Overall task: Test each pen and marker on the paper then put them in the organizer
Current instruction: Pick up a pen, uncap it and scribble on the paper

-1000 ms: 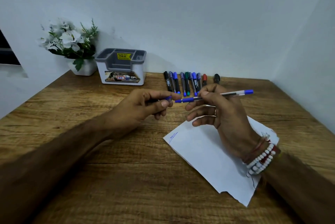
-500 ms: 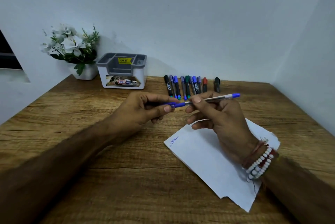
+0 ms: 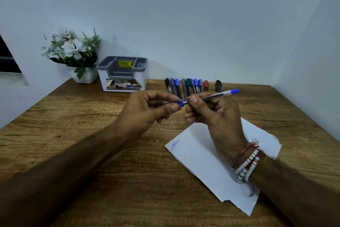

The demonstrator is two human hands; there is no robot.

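At ten o'clock from the hands, against the wall, a white pot point(image 3: 86, 76) holds white flowers point(image 3: 70, 48) with green leaves. Just beside it, at its three o'clock, stands the organizer point(image 3: 122, 81), a white box with a grey compartmented insert. A yellow price sticker point(image 3: 125, 64) shows on one inner wall.

The left hand point(image 3: 147, 110) is raised over the middle of the surface. Its thumb and forefinger pinch a blue cap point(image 3: 179, 104), and the other fingers are curled beneath. The cap meets the tip end of a ballpoint pen point(image 3: 217, 95) (whether it is pushed fully home cannot be told). The pen's clear barrel slants up toward two o'clock and ends in a blue plug. The right hand point(image 3: 215, 114) pinches that barrel between thumb and forefinger, the remaining fingers curled under, and beaded bracelets point(image 3: 246, 166) ring its wrist.

At twelve o'clock from the hands, a row of markers point(image 3: 187, 87) lies side by side near the wall, with black, blue, green and red caps. One black marker point(image 3: 218, 86) lies a little apart at the row's three o'clock. Under the right hand and forearm, a sheet of paper point(image 3: 198, 155) with a torn edge lies askew. It carries a blue scribble point(image 3: 174, 143) near its nine o'clock corner and another by its lower edge.

The surface point(image 3: 92, 134) is brown grained wood and runs into a corner of pale blue-grey walls point(image 3: 184, 15). A dark window opening point(image 3: 7, 59) sits at the view's nine o'clock edge.
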